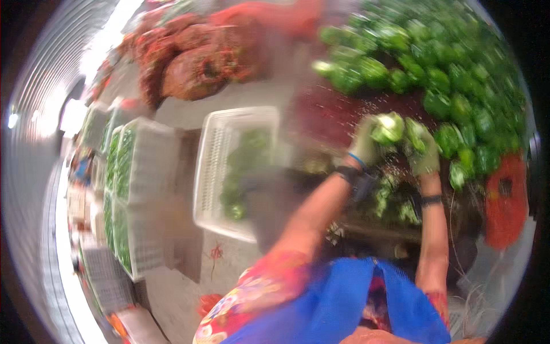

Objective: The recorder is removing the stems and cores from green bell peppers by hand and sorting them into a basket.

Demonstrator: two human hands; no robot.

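My left hand point(365, 142), in a pale glove, is closed around a green bell pepper point(388, 128) whose pale, cut-looking side faces up. Close beside it, my gloved right hand point(425, 156) has its fingers curled round a second green piece point(413, 133), which looks like part of a bell pepper; blur hides its exact shape. Both hands are above the near edge of a dark red work surface point(326, 117) sprinkled with small pale seeds. Beyond and to the right lies a large heap of whole green bell peppers point(435, 80).
A white plastic crate point(209, 172) with green peppers stands on the floor to my left. Stacked pale crates point(150, 189) filled with green produce are farther left. Red mesh sacks point(197, 71) lie at the back. Green scraps point(395, 200) lie below my hands; an orange-red sack point(507, 200) is at right.
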